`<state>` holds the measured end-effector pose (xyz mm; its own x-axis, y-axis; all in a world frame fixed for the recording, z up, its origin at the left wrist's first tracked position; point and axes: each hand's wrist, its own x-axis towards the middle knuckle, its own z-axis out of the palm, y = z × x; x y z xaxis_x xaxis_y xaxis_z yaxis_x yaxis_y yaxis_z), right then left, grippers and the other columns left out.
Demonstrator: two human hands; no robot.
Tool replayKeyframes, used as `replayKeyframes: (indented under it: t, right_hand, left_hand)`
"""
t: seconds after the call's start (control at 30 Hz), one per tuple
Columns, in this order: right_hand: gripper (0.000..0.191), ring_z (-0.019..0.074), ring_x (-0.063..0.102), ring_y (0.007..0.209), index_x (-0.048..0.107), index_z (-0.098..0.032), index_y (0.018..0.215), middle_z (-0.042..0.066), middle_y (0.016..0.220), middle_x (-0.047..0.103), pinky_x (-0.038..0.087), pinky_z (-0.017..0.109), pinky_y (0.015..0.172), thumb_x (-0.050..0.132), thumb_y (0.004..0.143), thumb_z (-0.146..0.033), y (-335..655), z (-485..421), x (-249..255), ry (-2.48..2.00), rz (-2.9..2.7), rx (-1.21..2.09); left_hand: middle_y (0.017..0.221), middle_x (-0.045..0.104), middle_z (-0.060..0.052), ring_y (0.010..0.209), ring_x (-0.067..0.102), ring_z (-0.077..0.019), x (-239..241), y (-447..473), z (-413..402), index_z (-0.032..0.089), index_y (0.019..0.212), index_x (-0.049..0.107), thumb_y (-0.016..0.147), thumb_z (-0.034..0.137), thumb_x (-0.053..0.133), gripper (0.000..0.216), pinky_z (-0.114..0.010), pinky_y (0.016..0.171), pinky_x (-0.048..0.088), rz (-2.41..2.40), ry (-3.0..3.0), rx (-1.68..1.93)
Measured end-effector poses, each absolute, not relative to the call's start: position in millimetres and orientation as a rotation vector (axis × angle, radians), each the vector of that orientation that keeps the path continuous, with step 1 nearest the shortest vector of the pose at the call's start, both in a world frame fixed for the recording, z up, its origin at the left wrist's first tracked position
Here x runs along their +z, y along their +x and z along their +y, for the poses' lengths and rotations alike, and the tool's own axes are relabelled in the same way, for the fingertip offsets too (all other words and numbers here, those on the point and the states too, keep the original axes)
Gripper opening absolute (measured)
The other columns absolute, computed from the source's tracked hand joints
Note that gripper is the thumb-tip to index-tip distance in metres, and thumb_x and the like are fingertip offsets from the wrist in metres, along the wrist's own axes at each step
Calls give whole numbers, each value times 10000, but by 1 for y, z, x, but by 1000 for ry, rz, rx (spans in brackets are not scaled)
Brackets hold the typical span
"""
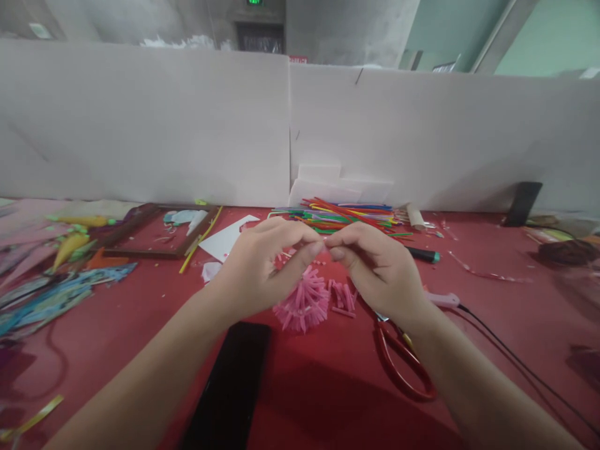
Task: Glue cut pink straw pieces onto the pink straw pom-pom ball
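My left hand (269, 265) and my right hand (379, 269) meet at the fingertips above the red table. Each one pinches thumb against forefinger; whatever lies between the tips is too small to make out. Below them sits a round pink ball of short fuzzy sticks (302, 303), partly covered by my left hand. Right of it lies a small heap of loose pink pieces (344, 297). Red-handled scissors or pliers (405, 369) rest beside my right wrist, their front end hidden under the hand.
A black phone (234, 381) lies by my left forearm. Behind my hands are colourful pipe cleaners (347, 215) and a white panel (140, 125). A brown frame (145, 253) stands left. At right lies a pink glue gun (443, 300) with a black cord.
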<state>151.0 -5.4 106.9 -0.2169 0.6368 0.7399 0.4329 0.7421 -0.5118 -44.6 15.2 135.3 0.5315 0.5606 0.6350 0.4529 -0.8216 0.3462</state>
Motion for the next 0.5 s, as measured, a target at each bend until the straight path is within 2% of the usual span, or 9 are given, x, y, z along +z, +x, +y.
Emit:
replayKeyframes:
  t: [0.07, 0.13, 0.27, 0.4, 0.5]
  right_hand:
    - [47, 117, 635, 802, 666, -215, 938, -2, 869, 699, 517, 263, 733, 660, 895, -197, 148, -6, 109, -808, -1849, 186]
    - [76, 128, 645, 767, 680, -226, 929, -5, 831, 704, 531, 275, 703, 714, 861, -218, 145, -9, 109, -820, -1811, 110]
    - [99, 156, 669, 789, 693, -263, 897, 1, 853, 726, 557, 327, 723, 663, 890, -169, 142, -14, 108, -813, -1777, 28]
    - [100, 154, 651, 819, 631, -243, 864, 9, 854, 677, 560, 334, 755, 576, 946, -226, 147, -10, 107, -821, -1597, 340]
    - [311, 122, 609, 720, 545, -221, 709, -8, 714, 582, 550, 286, 694, 480, 998, -316, 151, 1, 105, -887, -1374, 538]
  left_hand:
    - [771, 697, 36, 732, 608, -104, 136, -45, 15, 197, 855, 660, 956, 223, 549, 152, -232, 730, 451, 889, 2608, 1171]
    - [775, 700, 34, 740, 613, -107, 135, -45, 15, 197, 847, 659, 955, 218, 549, 156, -236, 738, 455, 882, 2590, 1167]
    - [751, 682, 31, 717, 599, -112, 134, -44, 15, 198, 837, 645, 953, 207, 538, 158, -247, 720, 456, 841, 2595, 1188]
    - [730, 657, 32, 692, 559, -119, 130, -43, 18, 201, 821, 617, 930, 138, 515, 162, -268, 720, 443, 794, 2726, 1163]
    - [757, 667, 27, 723, 564, -123, 128, -41, 20, 195, 826, 609, 937, 149, 517, 151, -267, 733, 438, 845, 2709, 1156]
